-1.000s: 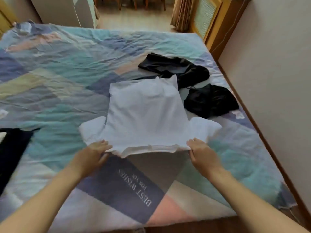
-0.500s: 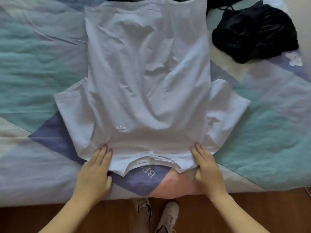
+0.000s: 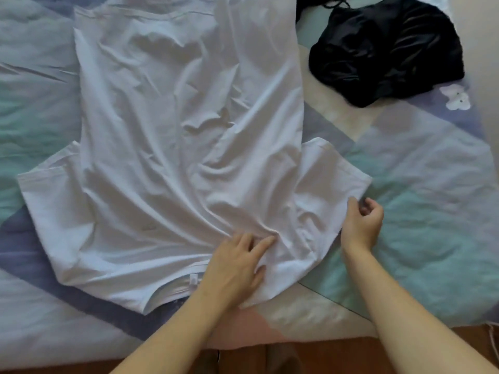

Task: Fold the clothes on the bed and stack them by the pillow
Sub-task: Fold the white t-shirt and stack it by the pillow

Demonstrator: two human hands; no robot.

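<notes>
1. your left hand [image 3: 237, 261] lies flat on the white t-shirt [image 3: 186, 147], fingers straight and spread, pressing the cloth just to the right of the collar [image 3: 172, 288] at the shirt's near edge.
2. your right hand [image 3: 361, 222] pinches the edge of the shirt's right sleeve [image 3: 329, 184] with the thumb on top, and the other fingers are curled loosely beside the cloth.
3. the t-shirt is spread open on the bed cover [image 3: 421, 201], collar nearest to you and hem at the far side; it is creased, with folds running from the middle towards your left hand.
4. the shirt's left sleeve [image 3: 51, 190] lies flat, sticking out to the left of the shirt body.
5. a crumpled black garment [image 3: 386, 49] sits on the cover beyond and to the right of the shirt, near it but apart from the right sleeve.
6. the cover under the shirt is a patchwork of teal, blue, lilac and pink.
7. a strip of wooden floor [image 3: 337, 354] shows on the near side of the shirt, past the cover's edge.
</notes>
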